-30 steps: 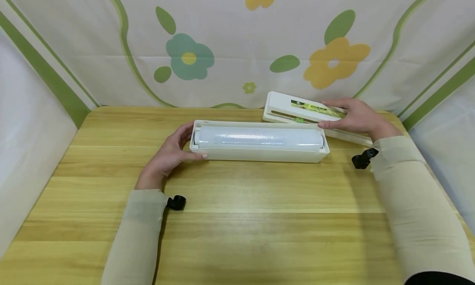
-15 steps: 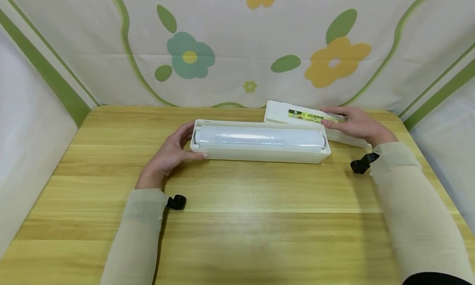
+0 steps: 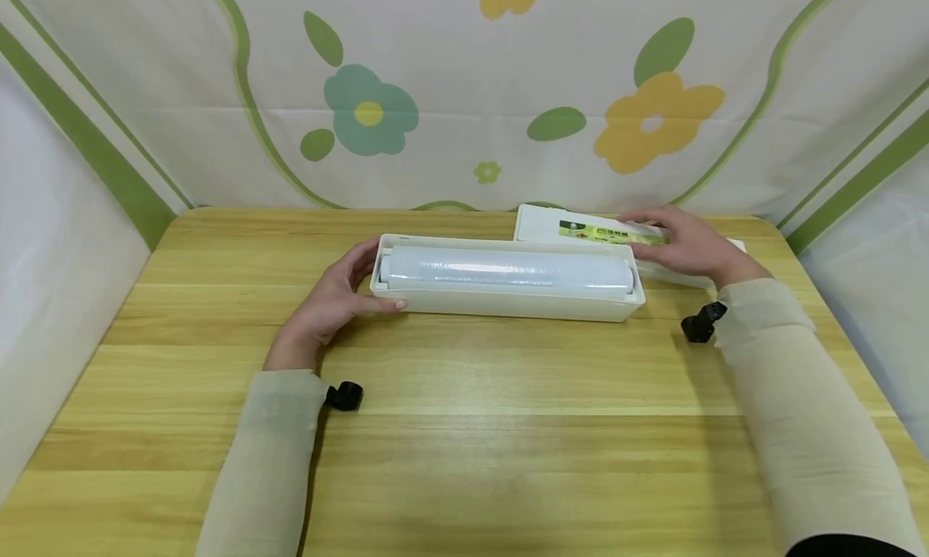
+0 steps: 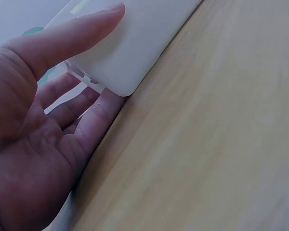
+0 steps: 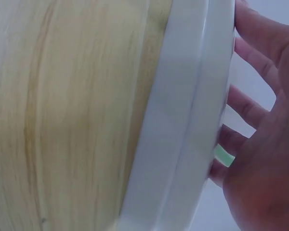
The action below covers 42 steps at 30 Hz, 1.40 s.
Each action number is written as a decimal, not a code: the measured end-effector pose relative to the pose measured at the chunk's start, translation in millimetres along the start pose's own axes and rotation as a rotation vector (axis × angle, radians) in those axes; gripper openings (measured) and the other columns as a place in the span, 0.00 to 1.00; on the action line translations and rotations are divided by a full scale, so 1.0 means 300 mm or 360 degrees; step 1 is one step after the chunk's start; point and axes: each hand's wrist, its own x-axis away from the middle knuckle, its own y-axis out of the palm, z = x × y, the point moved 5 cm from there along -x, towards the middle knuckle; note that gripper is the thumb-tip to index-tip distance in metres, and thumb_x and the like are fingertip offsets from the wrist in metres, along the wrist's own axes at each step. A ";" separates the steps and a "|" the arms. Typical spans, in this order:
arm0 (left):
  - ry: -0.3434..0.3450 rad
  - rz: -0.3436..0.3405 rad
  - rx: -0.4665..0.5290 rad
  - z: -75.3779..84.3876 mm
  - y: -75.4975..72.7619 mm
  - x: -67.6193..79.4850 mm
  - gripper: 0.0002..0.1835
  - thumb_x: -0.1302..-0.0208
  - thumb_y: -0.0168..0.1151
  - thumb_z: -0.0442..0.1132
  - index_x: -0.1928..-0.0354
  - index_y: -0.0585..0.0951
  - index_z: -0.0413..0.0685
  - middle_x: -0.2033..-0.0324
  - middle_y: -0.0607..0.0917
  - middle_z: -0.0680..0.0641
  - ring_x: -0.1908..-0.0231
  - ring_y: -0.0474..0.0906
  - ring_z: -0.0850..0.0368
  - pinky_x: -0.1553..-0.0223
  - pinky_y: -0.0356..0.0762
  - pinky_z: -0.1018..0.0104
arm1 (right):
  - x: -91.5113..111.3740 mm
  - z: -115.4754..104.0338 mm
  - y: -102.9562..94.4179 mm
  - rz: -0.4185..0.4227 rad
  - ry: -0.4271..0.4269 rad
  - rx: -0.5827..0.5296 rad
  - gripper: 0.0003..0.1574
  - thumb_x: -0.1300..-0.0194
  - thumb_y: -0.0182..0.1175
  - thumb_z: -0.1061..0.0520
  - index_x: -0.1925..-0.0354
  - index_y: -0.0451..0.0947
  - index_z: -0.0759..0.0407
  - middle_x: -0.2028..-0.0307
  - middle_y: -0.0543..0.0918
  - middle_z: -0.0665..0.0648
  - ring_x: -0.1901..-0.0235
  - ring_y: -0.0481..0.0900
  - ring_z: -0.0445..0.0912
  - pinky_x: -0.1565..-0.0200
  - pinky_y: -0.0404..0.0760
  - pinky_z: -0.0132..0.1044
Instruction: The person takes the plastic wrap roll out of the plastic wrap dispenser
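In the middle of the head view stands a long white box [image 3: 508,305], its top open, with a roll of clear cling film [image 3: 504,268] lying in it. My left hand [image 3: 330,299] grips the box's left end; the left wrist view shows the thumb [image 4: 82,33] along the front wall and the other fingers behind the end. Behind the box, at its right, a white lid [image 3: 540,221] with a green and yellow label [image 3: 610,233] lies slightly askew. My right hand [image 3: 685,239] rests on it, fingers spread. The right wrist view hides the fingertips behind the lid's edge.
Both pieces are on a wooden table [image 3: 472,428], near its back edge. A white cloth [image 3: 472,73] printed with flowers hangs directly behind. Pale side walls [image 3: 65,218] border the table. A small black camera mount [image 3: 344,396] sits on each wrist.
My right hand has pressed down the lid's upper part, which stood raised with a gap beneath it. That gap no longer shows. My left hand and the box have stayed in place.
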 end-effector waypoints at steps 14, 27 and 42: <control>-0.0007 0.0001 0.0005 0.001 0.004 -0.002 0.59 0.45 0.84 0.30 0.15 0.60 0.58 0.21 0.69 0.48 0.21 0.62 0.50 0.19 0.60 0.46 | 0.050 -0.036 0.028 0.0084 0.0016 0.0685 0.34 0.15 0.49 0.41 0.18 0.63 0.45 0.29 0.69 0.76 0.36 0.71 0.74 0.45 0.74 0.75; -0.0009 0.0002 0.0009 -0.004 0.008 -0.007 0.59 0.45 0.83 0.30 0.15 0.60 0.58 0.21 0.69 0.48 0.20 0.62 0.49 0.18 0.60 0.46 | 0.072 -0.031 0.063 0.0127 0.0114 0.0736 0.36 0.13 0.33 0.34 0.15 0.56 0.37 0.28 0.65 0.72 0.28 0.60 0.76 0.38 0.59 0.84; 0.0011 0.0018 -0.0010 -0.008 0.004 -0.019 0.59 0.46 0.84 0.30 0.16 0.61 0.56 0.22 0.70 0.48 0.22 0.64 0.49 0.19 0.62 0.46 | 0.063 -0.020 0.064 0.0113 0.0127 0.0721 0.36 0.12 0.33 0.35 0.15 0.55 0.38 0.26 0.63 0.72 0.27 0.58 0.76 0.37 0.57 0.84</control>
